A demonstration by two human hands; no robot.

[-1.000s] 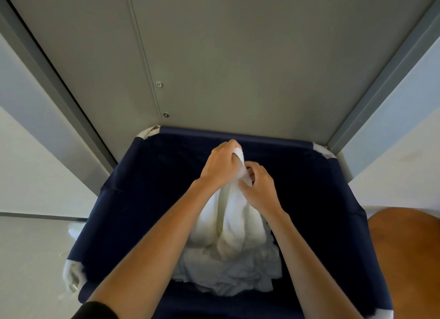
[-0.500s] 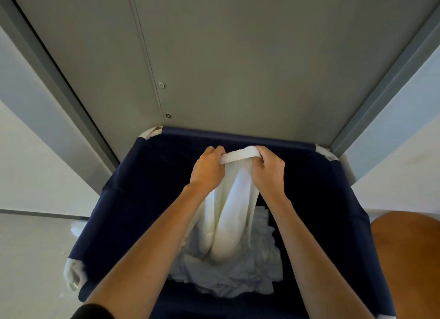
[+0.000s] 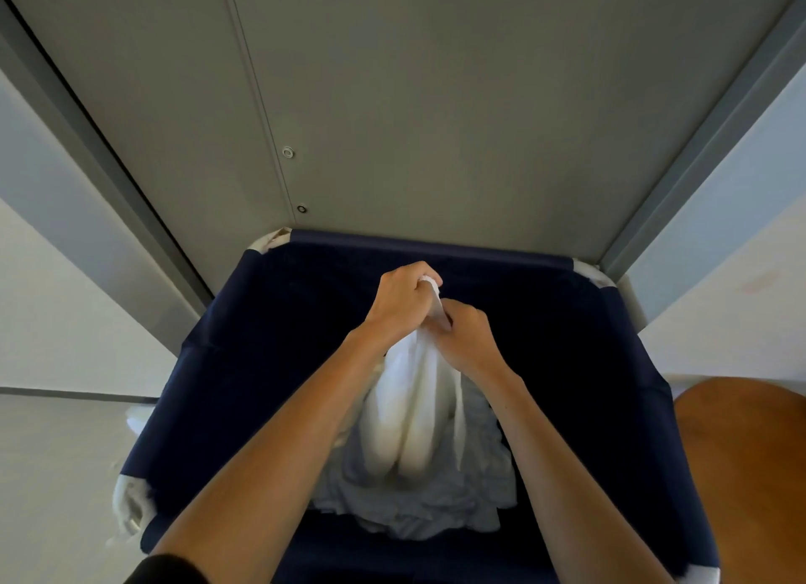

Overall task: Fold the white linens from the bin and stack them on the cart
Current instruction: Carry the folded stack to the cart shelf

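1. Now my left hand [image 3: 403,304] is gripping the white linen [image 3: 410,417] up top, over the bin [image 3: 261,365].
2. My right hand [image 3: 464,341] is pinching it just below (hands touching).
3. It's hanging onto the pile [image 3: 418,509] inside.

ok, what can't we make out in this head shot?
- Head view: lifted linen's gripped edge, wrapped inside left hand and right hand.
- Head view: how many pieces are in the pile; it is crumpled and partly behind the lifted linen.
- Head view: bin's floor, covered by pile.
- Head view: orange-brown surface, cut by right edge.
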